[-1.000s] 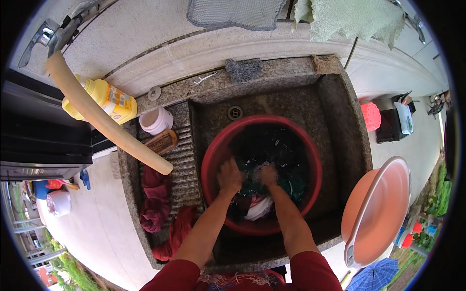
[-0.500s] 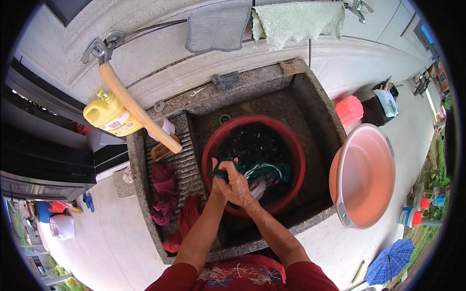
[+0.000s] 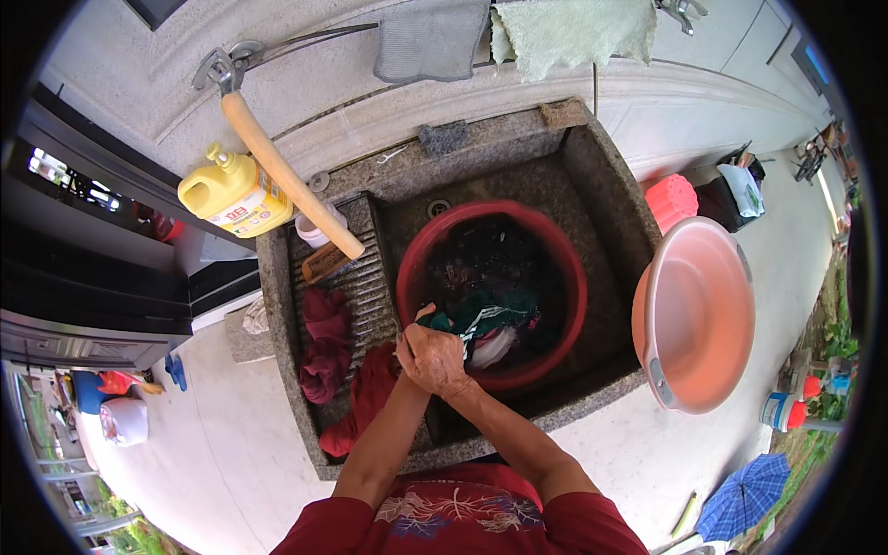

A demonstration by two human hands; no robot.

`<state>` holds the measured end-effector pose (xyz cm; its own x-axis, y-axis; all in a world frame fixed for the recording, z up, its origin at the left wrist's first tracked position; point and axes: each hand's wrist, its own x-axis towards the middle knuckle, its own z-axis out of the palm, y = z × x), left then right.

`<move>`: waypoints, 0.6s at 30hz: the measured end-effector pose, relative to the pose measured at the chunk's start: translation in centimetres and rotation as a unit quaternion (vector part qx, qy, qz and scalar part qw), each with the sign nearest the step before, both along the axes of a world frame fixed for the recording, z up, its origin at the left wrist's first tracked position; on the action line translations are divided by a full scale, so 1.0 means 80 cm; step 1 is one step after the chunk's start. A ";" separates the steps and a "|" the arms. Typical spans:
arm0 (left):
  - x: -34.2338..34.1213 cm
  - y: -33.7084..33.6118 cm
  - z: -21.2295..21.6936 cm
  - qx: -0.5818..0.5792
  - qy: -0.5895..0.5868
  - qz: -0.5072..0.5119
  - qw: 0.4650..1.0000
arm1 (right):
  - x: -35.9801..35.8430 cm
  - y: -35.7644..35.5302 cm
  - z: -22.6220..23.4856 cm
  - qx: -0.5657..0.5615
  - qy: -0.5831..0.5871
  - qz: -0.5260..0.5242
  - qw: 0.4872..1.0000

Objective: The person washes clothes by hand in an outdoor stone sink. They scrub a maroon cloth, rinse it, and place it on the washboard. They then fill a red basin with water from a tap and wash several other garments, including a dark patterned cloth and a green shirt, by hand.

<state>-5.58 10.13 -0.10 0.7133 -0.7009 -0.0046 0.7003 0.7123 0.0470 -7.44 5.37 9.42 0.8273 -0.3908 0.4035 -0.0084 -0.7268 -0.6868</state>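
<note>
A red basin [image 3: 575,270] full of dark wet clothes stands in a grey stone sink [image 3: 606,180]. My left hand [image 3: 413,344] and my right hand [image 3: 450,367] are pressed together over the basin's near left rim. Both are closed on a dark green garment with white stripes [image 3: 483,314], which trails from my hands back into the basin. Just left of my hands, several dark red clothes [image 3: 324,344] lie heaped on the sink's ribbed washboard [image 3: 368,282].
A beige hose [image 3: 287,180] slants from a wall tap to the washboard, beside a yellow detergent jug [image 3: 231,194], a white cup [image 3: 313,231] and a brush [image 3: 324,264]. A large pink basin [image 3: 694,314] leans right of the sink. Cloths [image 3: 430,37] hang on the wall.
My hands have moved from the middle of the red basin to its near left rim and have drawn the green garment up. The view has shifted as my head moved.
</note>
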 end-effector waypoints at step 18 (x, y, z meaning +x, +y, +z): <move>0.024 -0.045 0.120 0.346 0.011 -0.191 0.918 | -0.016 -0.177 -0.035 0.278 0.095 -0.163 0.942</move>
<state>-3.68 6.49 9.47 0.4111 -0.7229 -0.5554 0.8989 0.2199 0.3790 -8.76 -8.82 6.58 0.6632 -0.7440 -0.0815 -0.3294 -0.1924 -0.9244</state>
